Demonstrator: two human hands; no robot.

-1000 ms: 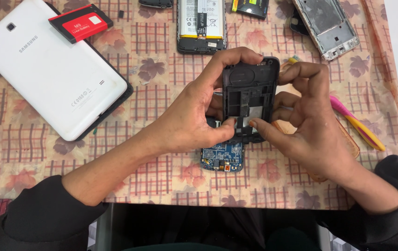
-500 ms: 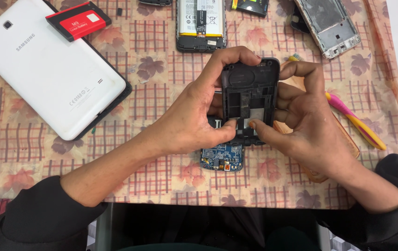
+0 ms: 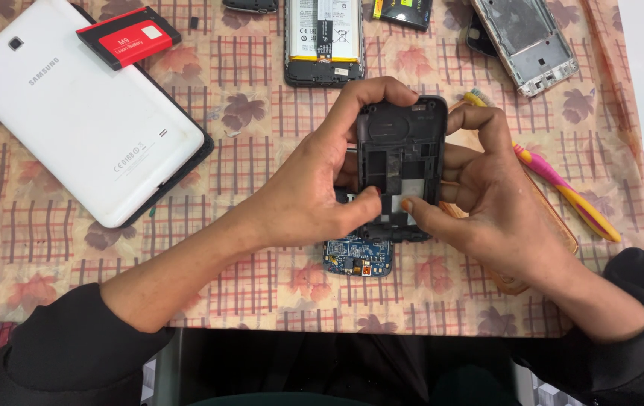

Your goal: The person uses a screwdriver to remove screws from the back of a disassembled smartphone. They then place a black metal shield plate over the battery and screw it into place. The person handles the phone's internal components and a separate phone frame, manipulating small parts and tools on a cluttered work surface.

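Closest to me, right by the near edge of the table around its middle, there's a blue circuit board lying flat on the plaid leaf-print cloth, half tucked under what I'm holding. Just above it, both hands are wrapped around a black phone frame, which is lifted off the cloth and shows its hollow inside to the camera. My left hand grips the frame's left side, fingers curled over its top corner, thumb pressed on the lower part. My right hand clamps the right side, with its thumb meeting the left thumb on a pale patch near the frame's bottom (nails almost touching).

A pink and yellow toothbrush lies slanted toward the right edge, just past my right hand.

Toward the far left corner sits a white tablet face down, with a red battery resting on its top corner. Along the far edge there's an opened phone with its battery exposed, and to the right of that a bare silver metal frame.
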